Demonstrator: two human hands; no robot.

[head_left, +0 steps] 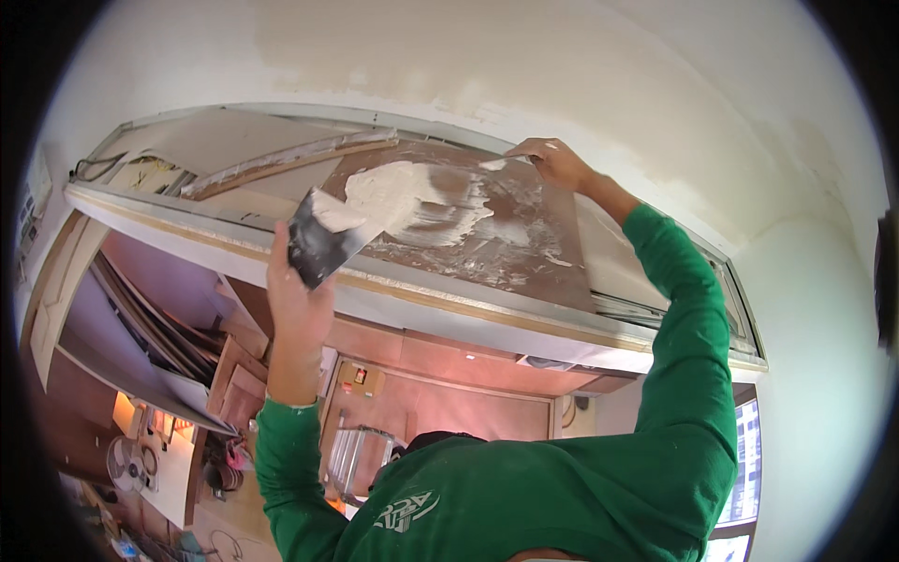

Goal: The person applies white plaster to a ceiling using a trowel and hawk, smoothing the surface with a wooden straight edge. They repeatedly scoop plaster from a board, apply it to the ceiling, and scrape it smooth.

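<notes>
My left hand (300, 304) is closed on a wide putty knife (318, 245), its dark blade tilted up and a lump of white putty on its upper edge. Just right of the blade, a thick patch of white putty (398, 192) spreads over a brown board (562, 253), with thinner smears around it. My right hand (554, 167) grips a narrower putty knife (508, 161) at the board's far right edge, some putty on its blade. The handles are mostly hidden inside my fingers.
The board lies on a recessed ledge with a pale front rim (449, 298). A putty-streaked wooden strip (290, 161) and loose cables (98, 169) lie to its left. Beyond rises a patchy wall (599, 84). Far below are a metal ladder (356, 459) and a fan (129, 464).
</notes>
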